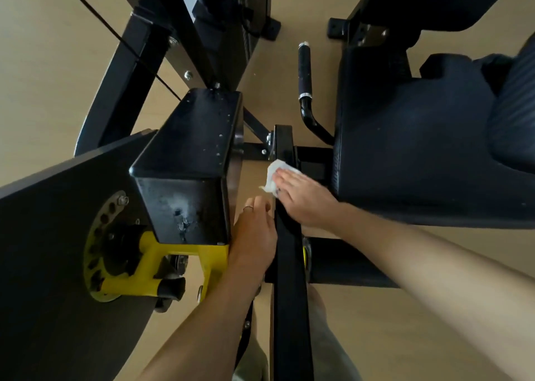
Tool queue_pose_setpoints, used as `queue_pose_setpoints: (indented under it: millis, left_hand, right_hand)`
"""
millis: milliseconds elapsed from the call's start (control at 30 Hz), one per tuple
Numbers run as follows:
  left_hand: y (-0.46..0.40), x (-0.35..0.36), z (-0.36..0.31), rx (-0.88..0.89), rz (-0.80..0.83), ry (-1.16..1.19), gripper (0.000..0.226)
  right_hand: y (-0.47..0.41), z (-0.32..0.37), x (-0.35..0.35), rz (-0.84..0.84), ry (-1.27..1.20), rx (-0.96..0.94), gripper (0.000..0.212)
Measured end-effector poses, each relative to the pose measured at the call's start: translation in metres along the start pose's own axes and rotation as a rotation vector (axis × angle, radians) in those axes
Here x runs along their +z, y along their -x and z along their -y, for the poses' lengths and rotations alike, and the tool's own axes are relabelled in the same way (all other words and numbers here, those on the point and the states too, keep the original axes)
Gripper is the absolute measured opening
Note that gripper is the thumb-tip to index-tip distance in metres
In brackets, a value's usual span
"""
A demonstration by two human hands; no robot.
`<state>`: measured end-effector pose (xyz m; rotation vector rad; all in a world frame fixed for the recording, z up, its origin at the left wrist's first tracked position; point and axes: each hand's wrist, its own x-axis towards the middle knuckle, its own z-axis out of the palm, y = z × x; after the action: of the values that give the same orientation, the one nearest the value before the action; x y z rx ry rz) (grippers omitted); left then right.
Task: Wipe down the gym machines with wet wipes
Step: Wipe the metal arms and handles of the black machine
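Observation:
A black gym machine fills the view. Its black frame bar (285,143) runs from the bottom centre up to mid-frame. My right hand (304,198) lies across this bar with straight fingers and presses a white wet wipe (275,175) onto its left side. My left hand (254,233) hangs just left of the bar, fingers loosely curled, a ring on one finger, holding nothing. It sits between the bar and a black box-shaped housing (188,160).
A black padded seat (405,154) stands to the right, with a black handle grip (304,70) beside it. A yellow bracket (150,264) and a yellow perforated disc (95,253) sit at lower left. Black uprights and a cable rise at the top left over a tan floor (43,62).

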<state>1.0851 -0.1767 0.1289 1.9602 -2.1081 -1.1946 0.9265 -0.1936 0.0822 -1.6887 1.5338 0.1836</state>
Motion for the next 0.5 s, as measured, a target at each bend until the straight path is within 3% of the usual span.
queue_pose_setpoints:
  millis: [100, 500]
  left_hand:
    - [0.001, 0.003, 0.002, 0.005, -0.002, -0.028, 0.012]
    - [-0.002, 0.005, 0.004, 0.012, 0.014, -0.062, 0.018]
  right_hand:
    - [-0.051, -0.015, -0.010, 0.081, -0.044, 0.103, 0.058]
    - [-0.160, -0.050, -0.024, 0.094, -0.178, 0.314, 0.061]
